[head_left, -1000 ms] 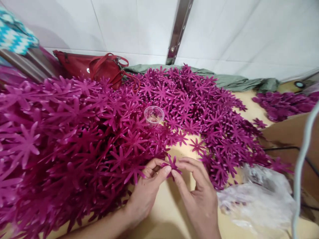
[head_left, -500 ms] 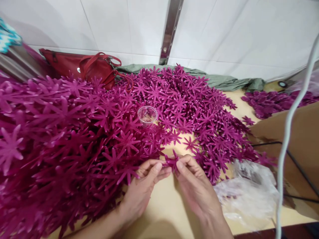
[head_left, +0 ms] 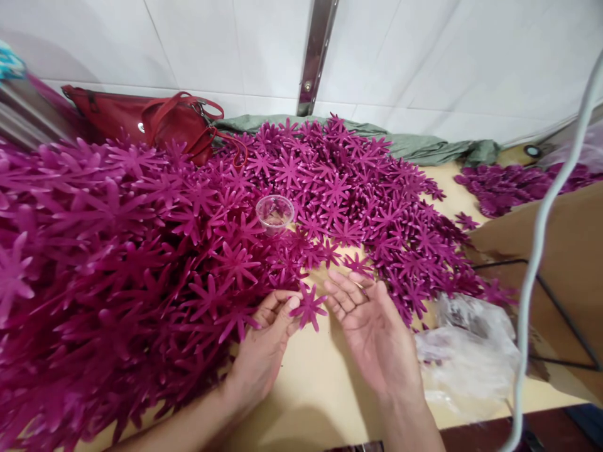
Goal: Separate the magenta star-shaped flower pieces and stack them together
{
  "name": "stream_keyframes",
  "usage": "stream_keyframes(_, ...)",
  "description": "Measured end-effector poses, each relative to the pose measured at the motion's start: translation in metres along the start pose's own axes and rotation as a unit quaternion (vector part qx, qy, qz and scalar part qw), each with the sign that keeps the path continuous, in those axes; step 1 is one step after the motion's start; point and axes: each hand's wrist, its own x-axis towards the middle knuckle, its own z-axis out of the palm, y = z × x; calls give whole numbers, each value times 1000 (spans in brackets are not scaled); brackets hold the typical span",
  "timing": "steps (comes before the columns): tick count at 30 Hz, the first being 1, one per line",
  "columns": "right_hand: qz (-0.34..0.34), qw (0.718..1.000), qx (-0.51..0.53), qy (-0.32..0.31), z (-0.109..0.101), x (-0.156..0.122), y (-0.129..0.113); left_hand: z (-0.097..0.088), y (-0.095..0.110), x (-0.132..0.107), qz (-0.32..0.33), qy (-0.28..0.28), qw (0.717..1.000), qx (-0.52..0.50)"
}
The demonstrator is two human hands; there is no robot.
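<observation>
My left hand (head_left: pixel 264 345) pinches a magenta plastic flower (head_left: pixel 308 306) between thumb and fingers, just above the beige tabletop (head_left: pixel 320 389). My right hand (head_left: pixel 372 329) is beside it, palm turned up and fingers stretched out, holding nothing. A big heap of the same magenta flowers (head_left: pixel 117 251) rises to the left of my hands, and a flatter spread of flowers (head_left: pixel 358 188) lies behind them. A small clear plastic cup (head_left: pixel 274 212) sits among the flowers behind my hands.
A crumpled clear plastic bag (head_left: pixel 466 358) lies right of my right hand. A red handbag (head_left: pixel 155 122) and green cloth (head_left: pixel 424 147) rest against the white tiled wall. A cardboard box (head_left: pixel 541 251) and a pale cable (head_left: pixel 541 251) are at right, with more flowers (head_left: pixel 513 185) beyond.
My right hand let go of the flower and opened palm up. The left hand keeps the flower. The view shifted slightly to the right.
</observation>
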Motion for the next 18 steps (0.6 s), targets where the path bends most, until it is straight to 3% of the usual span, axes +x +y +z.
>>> stream_keyframes(5,-10,1000,-25,2,3,-2,-2,-3,-1,0,-3,1,1000,22)
stream_keyframes(7,-22,993,-116,-19,2,-6,-1,-5,-1,0,3,4,1000,27)
stream_keyframes(11,-42,951,-297,-75,4,-16,3,-9,-2,1,41,-37,996,66)
stream_keyframes(18,-67,960,-271,-31,3,-18,11,-13,-2,-1,87,-88,984,127)
